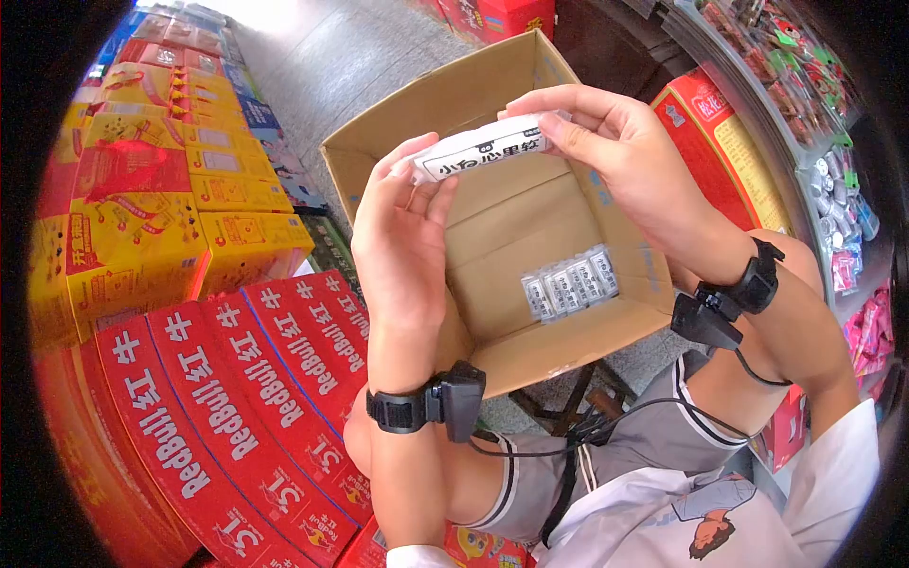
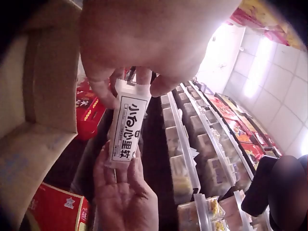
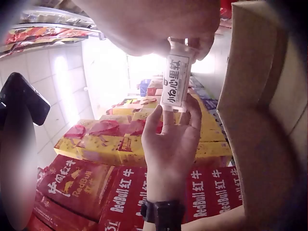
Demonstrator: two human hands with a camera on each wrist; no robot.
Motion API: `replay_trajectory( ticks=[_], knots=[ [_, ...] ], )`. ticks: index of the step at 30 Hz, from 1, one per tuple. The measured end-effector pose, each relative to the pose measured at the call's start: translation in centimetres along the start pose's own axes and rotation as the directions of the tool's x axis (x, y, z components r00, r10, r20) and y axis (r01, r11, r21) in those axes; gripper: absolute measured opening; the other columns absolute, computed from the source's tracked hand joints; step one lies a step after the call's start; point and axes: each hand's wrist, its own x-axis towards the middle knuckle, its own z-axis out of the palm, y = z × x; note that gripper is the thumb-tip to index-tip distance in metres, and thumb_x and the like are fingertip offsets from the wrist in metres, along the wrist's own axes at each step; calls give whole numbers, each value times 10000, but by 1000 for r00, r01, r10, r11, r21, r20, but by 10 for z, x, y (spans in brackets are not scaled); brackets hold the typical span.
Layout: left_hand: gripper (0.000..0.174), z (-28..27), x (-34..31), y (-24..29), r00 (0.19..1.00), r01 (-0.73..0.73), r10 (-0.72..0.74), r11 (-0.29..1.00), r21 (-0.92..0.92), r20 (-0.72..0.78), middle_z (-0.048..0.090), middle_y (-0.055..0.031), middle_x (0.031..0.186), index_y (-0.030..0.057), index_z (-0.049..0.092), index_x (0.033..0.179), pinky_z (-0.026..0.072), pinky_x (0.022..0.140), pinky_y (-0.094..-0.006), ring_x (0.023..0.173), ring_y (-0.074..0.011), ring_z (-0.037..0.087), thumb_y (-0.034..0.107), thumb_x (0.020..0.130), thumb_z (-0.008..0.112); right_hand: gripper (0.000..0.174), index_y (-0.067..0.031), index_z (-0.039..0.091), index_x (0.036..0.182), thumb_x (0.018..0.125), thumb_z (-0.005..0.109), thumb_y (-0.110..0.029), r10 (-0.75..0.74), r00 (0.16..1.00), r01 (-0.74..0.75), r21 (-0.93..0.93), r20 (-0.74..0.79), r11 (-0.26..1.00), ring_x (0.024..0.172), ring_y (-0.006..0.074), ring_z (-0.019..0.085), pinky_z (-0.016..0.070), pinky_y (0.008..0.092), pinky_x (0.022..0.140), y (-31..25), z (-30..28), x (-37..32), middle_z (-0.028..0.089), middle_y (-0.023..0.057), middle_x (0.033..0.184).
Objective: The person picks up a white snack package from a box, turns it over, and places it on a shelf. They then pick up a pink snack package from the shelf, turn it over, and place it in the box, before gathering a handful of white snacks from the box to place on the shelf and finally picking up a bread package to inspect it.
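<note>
A slim white snack packet (image 1: 485, 149) with black Chinese lettering and clear crimped ends is held up over an open cardboard box (image 1: 374, 142). My left hand (image 1: 405, 237) pinches one end of it between thumb and fingers. At the other end, my right hand (image 1: 620, 142) grips it, thumb on the printed face. Both wrist views show the same packet (image 2: 128, 126) stretched between the two hands, its lettering facing the cameras. Down in a corner of the box lies a small row of similar white packets (image 1: 573, 284).
Red Bull cartons (image 1: 237, 407) stand at the left, with yellow boxes (image 1: 142, 218) stacked behind them. On the right are a red gift box (image 1: 715, 142) and a rack of small packaged goods (image 1: 838, 204). A black cable (image 1: 663, 402) runs across the lap between the wrist cameras.
</note>
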Motion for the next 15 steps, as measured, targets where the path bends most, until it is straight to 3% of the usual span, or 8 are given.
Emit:
replay_trajectory(
  ticks=[5, 11, 15],
  knots=[
    [385, -1, 1, -6, 1000, 17, -17, 1000, 17, 10, 640, -136, 1241, -44, 597, 1285, 459, 1088, -367, 1164, -227, 597, 197, 988, 551, 199, 10, 716, 1124, 999, 602, -96, 43, 999, -43, -16, -15, 999, 1002, 102, 651, 513, 271, 906, 1, -3, -2, 731, 57, 1052],
    [377, -2, 1, -11, 999, 8, -11, 997, 83, 44, 651, -147, 1237, -49, 595, 1281, 457, 1093, -361, 1166, -224, 605, 192, 995, 543, 215, 28, 706, 1083, 915, 642, -90, 8, 1000, -4, -271, 12, 963, 932, 123, 667, 527, 300, 835, 4, -1, -3, 732, 94, 962],
    [359, -1, 1, -12, 997, -4, -7, 992, 124, 83, 651, -156, 1246, -47, 594, 1283, 461, 1086, -357, 1178, -219, 607, 177, 1013, 516, 224, 6, 690, 1127, 930, 675, -99, 16, 996, 27, -459, 88, 888, 970, 126, 664, 519, 312, 889, -8, 1, -7, 723, 70, 1043]
  ],
)
